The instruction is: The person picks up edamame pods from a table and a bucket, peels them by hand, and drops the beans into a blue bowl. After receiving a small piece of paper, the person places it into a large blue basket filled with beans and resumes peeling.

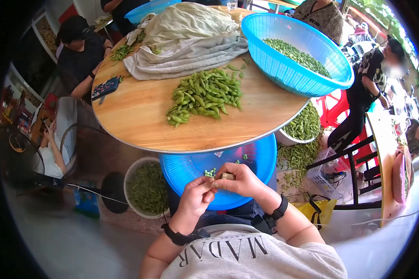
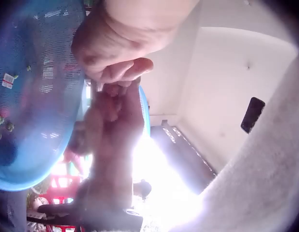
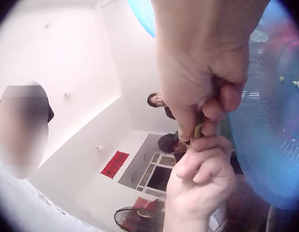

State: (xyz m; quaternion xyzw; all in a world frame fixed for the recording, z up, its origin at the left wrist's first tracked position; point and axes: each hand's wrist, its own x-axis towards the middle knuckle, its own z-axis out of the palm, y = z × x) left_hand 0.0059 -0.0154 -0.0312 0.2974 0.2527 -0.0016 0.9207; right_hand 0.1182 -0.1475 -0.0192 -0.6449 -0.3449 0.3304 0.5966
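Both hands meet over a blue basin (image 1: 181, 167), fingertips together. A green pod (image 3: 198, 129) shows between them in the right wrist view. The left hand (image 1: 195, 197) pinches at it from one side, thumb against fingers. From the other side the right hand (image 1: 244, 180) pinches it, its fingers curled. Small shelled green beans (image 1: 210, 172) appear just beyond the fingertips. In the left wrist view the left hand (image 2: 125, 43) hides the pod. A pile of green pods (image 1: 205, 95) lies on the wooden table (image 1: 140, 121).
Cloths (image 1: 186, 37) and a phone (image 1: 106, 88) lie on the table, beside a large blue basket (image 1: 302, 79) of shelled beans. Tubs of pods stand at left (image 1: 147, 188) and right (image 1: 302, 123) of the basin. Several people sit or stand around.
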